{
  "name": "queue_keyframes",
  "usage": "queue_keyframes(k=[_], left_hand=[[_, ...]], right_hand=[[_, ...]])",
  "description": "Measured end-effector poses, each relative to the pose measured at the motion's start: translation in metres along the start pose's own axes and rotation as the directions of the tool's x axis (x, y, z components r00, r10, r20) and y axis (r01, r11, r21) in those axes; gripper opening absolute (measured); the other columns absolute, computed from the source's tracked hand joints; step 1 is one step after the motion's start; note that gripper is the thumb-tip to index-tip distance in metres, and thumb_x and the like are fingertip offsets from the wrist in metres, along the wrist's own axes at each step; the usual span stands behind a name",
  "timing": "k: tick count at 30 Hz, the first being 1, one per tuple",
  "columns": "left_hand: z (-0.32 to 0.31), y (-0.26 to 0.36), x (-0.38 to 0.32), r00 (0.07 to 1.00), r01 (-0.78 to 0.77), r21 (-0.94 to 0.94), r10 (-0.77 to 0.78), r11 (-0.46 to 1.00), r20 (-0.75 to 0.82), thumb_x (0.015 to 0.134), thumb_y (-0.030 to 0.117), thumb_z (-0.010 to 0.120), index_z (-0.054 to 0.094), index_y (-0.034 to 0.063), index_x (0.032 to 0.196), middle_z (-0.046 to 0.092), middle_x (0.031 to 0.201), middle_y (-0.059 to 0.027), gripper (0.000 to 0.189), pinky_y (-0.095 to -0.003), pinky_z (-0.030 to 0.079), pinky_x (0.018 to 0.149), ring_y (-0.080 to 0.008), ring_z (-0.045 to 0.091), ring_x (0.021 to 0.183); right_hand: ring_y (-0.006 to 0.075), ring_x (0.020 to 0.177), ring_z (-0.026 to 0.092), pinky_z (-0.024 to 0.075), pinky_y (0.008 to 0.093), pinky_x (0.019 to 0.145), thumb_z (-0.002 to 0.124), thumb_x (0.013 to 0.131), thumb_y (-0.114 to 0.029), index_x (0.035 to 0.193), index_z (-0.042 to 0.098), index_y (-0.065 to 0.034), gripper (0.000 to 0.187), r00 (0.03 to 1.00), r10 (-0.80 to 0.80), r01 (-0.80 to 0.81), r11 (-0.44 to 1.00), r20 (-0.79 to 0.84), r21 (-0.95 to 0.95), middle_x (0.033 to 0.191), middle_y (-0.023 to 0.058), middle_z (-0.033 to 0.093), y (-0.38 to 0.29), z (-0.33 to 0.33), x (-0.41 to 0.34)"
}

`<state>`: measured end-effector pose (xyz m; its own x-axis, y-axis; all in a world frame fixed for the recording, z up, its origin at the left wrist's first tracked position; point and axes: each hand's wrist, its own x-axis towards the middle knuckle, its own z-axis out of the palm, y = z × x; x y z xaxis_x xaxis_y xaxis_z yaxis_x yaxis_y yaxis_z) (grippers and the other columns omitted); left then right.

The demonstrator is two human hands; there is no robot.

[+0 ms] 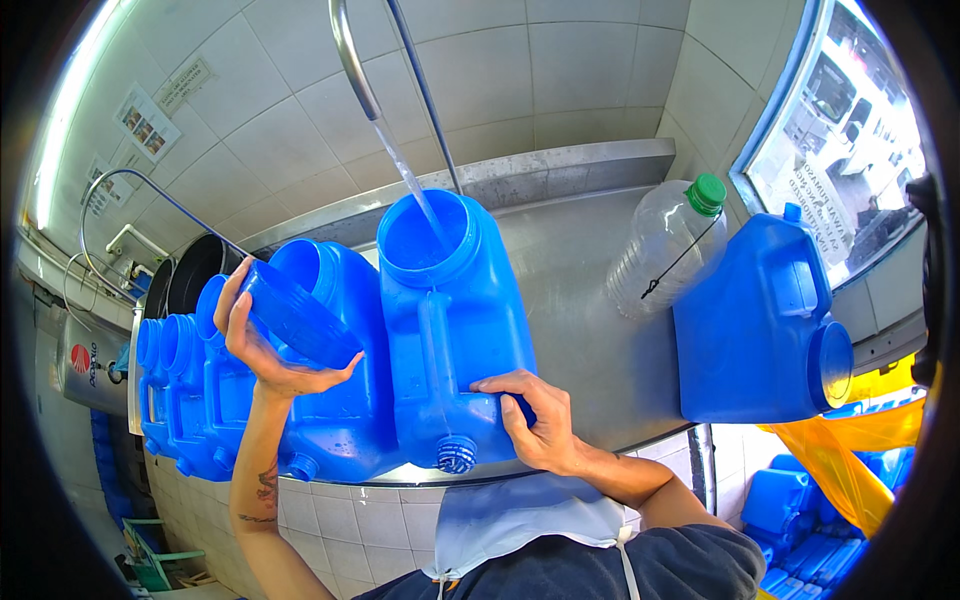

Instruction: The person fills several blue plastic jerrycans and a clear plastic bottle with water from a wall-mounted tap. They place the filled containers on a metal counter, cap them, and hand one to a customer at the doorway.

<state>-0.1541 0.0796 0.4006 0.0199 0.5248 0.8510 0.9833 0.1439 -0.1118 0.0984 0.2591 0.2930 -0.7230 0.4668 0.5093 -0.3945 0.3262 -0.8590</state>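
My left hand [274, 360] holds a wide blue screw lid [300, 311] tilted over the neighbouring open blue jug [337, 405]. Water [405, 169] runs from a curved metal spout [356, 67] into the wide mouth of another blue plastic jug [480, 322]. That jug stands upright with its handle and small threaded spout [456, 454] towards me. Fingers and thumb of my right hand [536, 424] grip its lower right corner; the palm side is hidden.
More open blue jugs [176, 409] line the steel counter [592, 375] to the left, near black round containers [199, 274]. At right stand a clear bottle [652, 247] with a green cap and a lidded blue jug [750, 330], beside a window [847, 150].
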Motion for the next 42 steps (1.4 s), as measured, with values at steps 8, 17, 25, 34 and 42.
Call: queue_keyframes(k=[8, 17, 25, 34, 42], left_hand=[[0.0005, 0.0003, -0.0002, 1.000, 0.003, 0.001, -0.003, 1.000, 0.011, 0.056, 0.047, 0.095, 0.023, 0.0082, 0.150, 0.039, 0.144, -0.0289, 0.124, -0.0512, 0.045, 0.106, -0.0414, 0.047, 0.131], [0.0007, -0.0007, 0.0000, 1.000, -0.005, 0.002, 0.005, 1.000, 0.010, 0.056, 0.047, 0.095, 0.024, 0.0077, 0.149, 0.040, 0.144, -0.0274, 0.124, -0.0505, 0.044, 0.106, -0.0407, 0.047, 0.131], [0.0004, -0.0008, -0.0004, 1.000, 0.002, 0.004, -0.002, 1.000, 0.014, 0.056, 0.048, 0.095, 0.023, 0.0079, 0.149, 0.040, 0.144, -0.0290, 0.124, -0.0509, 0.045, 0.106, -0.0413, 0.047, 0.131], [0.0008, -0.0005, -0.0002, 1.000, 0.002, 0.001, -0.002, 1.000, 0.011, 0.056, 0.049, 0.095, 0.023, 0.0078, 0.149, 0.040, 0.144, -0.0287, 0.125, -0.0502, 0.044, 0.106, -0.0406, 0.047, 0.131], [0.0015, -0.0018, -0.0014, 1.000, 0.003, -0.012, -0.003, 1.000, 0.008, 0.056, 0.048, 0.095, 0.024, 0.0079, 0.150, 0.040, 0.144, -0.0277, 0.124, -0.0499, 0.044, 0.106, -0.0399, 0.047, 0.131]], right_hand=[[0.0301, 0.092, 0.071, 0.0556, 0.0375, 0.082, 0.057, 0.091, 0.003, 0.109, 0.067, 0.0020, 0.021, 1.000, 0.013, -0.013, 1.000, 0.005, 0.002, 0.106, 0.0175, 0.073, 0.0018, 0.0000, -0.0013], [0.0310, 0.092, 0.071, 0.0558, 0.0380, 0.083, 0.057, 0.091, 0.004, 0.110, 0.067, 0.0016, 0.022, 1.000, 0.015, -0.015, 1.000, 0.010, -0.002, 0.106, 0.0176, 0.073, 0.0008, -0.0004, -0.0007], [0.0304, 0.092, 0.071, 0.0560, 0.0376, 0.082, 0.057, 0.090, 0.004, 0.109, 0.067, 0.0017, 0.021, 1.000, 0.009, -0.009, 1.000, 0.005, 0.002, 0.106, 0.0175, 0.073, 0.0012, 0.0000, -0.0006], [0.0304, 0.092, 0.071, 0.0558, 0.0376, 0.083, 0.057, 0.091, 0.004, 0.109, 0.067, 0.0020, 0.021, 1.000, 0.009, -0.009, 1.000, 0.003, -0.001, 0.106, 0.0178, 0.073, 0.0008, -0.0003, -0.0007], [0.0302, 0.092, 0.071, 0.0557, 0.0376, 0.083, 0.057, 0.091, 0.004, 0.109, 0.067, 0.0024, 0.021, 1.000, 0.008, -0.008, 1.000, -0.001, 0.009, 0.106, 0.0180, 0.073, 0.0018, 0.0004, -0.0011]])
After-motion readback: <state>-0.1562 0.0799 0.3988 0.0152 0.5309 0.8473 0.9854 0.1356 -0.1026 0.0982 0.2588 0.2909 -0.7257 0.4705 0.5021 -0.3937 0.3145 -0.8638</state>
